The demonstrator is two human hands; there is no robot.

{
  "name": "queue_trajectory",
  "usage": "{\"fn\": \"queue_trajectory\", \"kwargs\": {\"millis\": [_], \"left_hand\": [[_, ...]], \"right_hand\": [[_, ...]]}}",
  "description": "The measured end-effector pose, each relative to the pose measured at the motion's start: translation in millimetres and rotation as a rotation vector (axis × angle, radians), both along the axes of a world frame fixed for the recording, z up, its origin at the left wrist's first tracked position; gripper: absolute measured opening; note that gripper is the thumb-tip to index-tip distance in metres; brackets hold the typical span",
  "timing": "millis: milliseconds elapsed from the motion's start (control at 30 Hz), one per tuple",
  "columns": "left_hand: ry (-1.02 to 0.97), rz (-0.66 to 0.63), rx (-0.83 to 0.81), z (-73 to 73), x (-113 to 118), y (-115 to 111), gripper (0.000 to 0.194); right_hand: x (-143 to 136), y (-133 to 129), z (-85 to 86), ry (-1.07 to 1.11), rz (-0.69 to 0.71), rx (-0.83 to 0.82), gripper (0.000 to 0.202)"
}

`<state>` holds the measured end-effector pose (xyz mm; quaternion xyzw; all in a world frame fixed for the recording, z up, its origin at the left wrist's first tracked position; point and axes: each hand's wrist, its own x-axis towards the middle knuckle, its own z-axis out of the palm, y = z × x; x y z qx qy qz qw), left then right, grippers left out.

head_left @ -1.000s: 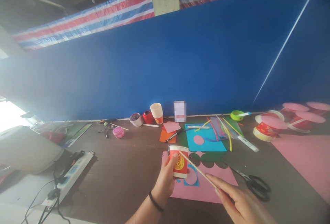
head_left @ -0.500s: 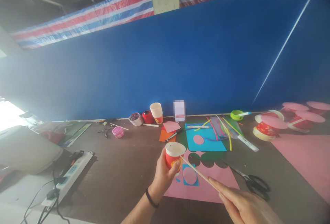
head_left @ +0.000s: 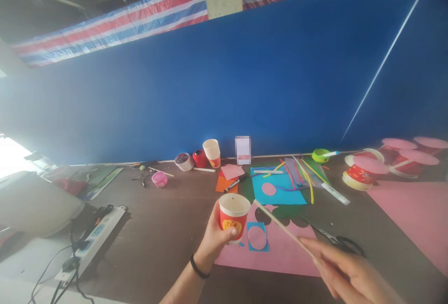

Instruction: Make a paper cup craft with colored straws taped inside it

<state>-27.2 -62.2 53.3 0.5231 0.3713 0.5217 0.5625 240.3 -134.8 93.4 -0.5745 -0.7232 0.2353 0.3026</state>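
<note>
Through the head camera, my only view, I set my clock dial on the red-and-white paper cup (head_left: 240,220), which the left hand (head_left: 215,236) holds, apparently above the table (head_left: 157,234). That hand is wrapped round the wall, thumb across the front by the yellow emblem, the other fingers hidden behind; I judge this grip is chosen so the mouth stays upright, uncovered and tipped a little toward me. Between three and four o'clock, the right hand (head_left: 341,263) pinches a thin wooden stick (head_left: 280,224) between thumb and fingers, well back from its tip, probably to keep the knuckles out of my sight line. The tip shows just beside the rim at two o'clock, apparently not touching. Under the work lies a pink sheet (head_left: 273,262), with a pink disc (head_left: 257,238) on a blue square (head_left: 265,248) at four o'clock. Scissors (head_left: 335,240) lie beyond the stick between three and four, partly behind the right hand. A stack of cups (head_left: 211,150) stands at eleven, seemingly parked out of the way, and a cup with a pink disc (head_left: 360,178) sits between two and three.
</note>
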Motion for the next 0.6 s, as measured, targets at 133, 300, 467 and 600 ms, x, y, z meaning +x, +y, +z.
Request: {"fn": "queue_trajectory", "kwargs": {"millis": [133,300,467,600], "left_hand": [[-0.194,-0.255,-0.206,2.9,-5.7,-4.1,0.07],[-0.251,-0.303,-0.264,4.5,-6.9,-8.1,0.076],[-0.291,-0.284,-0.243,3.9,-7.8,-8.0,0.077],[-0.322,-0.262,-0.259,-6.0,-9.9,-7.8,0.074]], "right_hand": [[1.7,15.8,-0.7,0.036,-0.003,-0.03,0.033],[-4.7,18.1,0.2,0.1,0.045,-0.097,0.028],[1.6,17.7,-3.0,0.151,0.111,-0.137,0.029],[5.9,18.9,-2.8,0.113,0.102,-0.104,0.028]]}}
